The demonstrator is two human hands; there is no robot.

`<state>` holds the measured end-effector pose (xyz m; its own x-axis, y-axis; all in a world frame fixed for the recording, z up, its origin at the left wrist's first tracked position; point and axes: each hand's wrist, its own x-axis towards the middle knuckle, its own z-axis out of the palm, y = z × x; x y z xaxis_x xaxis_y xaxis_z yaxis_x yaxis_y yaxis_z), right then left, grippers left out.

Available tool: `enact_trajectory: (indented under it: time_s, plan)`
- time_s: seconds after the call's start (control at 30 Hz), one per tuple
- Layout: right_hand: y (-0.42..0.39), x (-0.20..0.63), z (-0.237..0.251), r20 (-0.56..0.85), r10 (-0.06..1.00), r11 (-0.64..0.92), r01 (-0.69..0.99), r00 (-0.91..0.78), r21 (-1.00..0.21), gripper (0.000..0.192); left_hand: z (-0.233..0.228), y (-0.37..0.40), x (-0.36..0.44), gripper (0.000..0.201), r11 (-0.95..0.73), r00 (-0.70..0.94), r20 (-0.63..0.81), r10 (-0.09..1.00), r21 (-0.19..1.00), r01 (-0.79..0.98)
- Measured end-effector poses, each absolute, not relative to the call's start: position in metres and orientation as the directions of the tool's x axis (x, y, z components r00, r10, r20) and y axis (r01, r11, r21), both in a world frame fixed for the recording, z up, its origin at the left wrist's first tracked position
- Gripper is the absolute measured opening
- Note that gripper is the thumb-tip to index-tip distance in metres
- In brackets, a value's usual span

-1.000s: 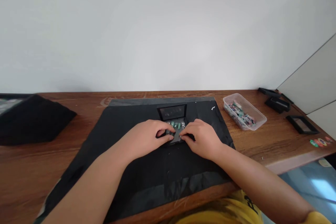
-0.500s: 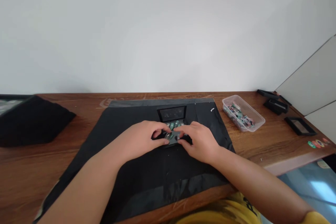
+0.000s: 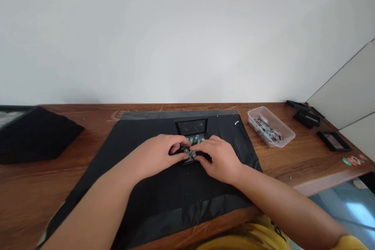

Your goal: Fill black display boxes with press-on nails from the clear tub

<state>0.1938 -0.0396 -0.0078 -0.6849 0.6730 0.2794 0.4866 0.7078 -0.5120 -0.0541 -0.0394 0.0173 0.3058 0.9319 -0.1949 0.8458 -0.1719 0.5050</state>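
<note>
A small black box [image 3: 191, 127] lies on the black mat, its hinged lid with a clear window tilted up at the back. Small glossy green pieces [image 3: 194, 140] sit in a row inside it, with other green and silvery ones lower down; they look like false nails. My left hand [image 3: 164, 150] curls round the box's left side, thumb and forefinger at its edge. From the right, my right hand [image 3: 218, 158] reaches into the box with thumb and forefinger pinched on a tiny silvery piece, partly hidden by the fingertips.
A clear plastic tub [image 3: 285, 136] of small colourful packets stands right of the black mat [image 3: 152, 199]. Farther right are black window boxes [image 3: 334, 140] and round stickers [image 3: 353, 160] near the table edge. A black cloth-like item [image 3: 38, 134] lies at the left.
My right hand has moved slightly left, bringing its fingertips over the middle of the box and closer to my left hand. My left hand stays almost where it was.
</note>
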Motion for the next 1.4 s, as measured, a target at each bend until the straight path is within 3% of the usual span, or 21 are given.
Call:
enact_trajectory:
  time_s: [0.27,0.63,1.07,1.4]
  plan:
    - [-0.039,0.193,-0.009,0.27,0.645,0.73,0.472,-0.715,-0.495,0.026,0.016,-0.041,-0.052,0.029,-0.201,0.313,-0.169,0.935,0.473,0.858]
    - [-0.04,0.195,-0.008,0.286,0.598,0.766,0.43,-0.749,-0.478,0.021,0.015,-0.04,-0.048,0.032,-0.177,0.295,-0.165,0.941,0.505,0.845]
    - [-0.033,0.194,-0.016,0.295,0.593,0.779,0.443,-0.749,-0.444,0.032,0.015,-0.041,-0.044,0.025,-0.186,0.314,-0.21,0.926,0.471,0.862]
    - [-0.034,0.195,-0.014,0.279,0.567,0.816,0.482,-0.775,-0.318,0.029,0.017,-0.04,-0.042,0.022,-0.19,0.299,-0.173,0.939,0.463,0.866]
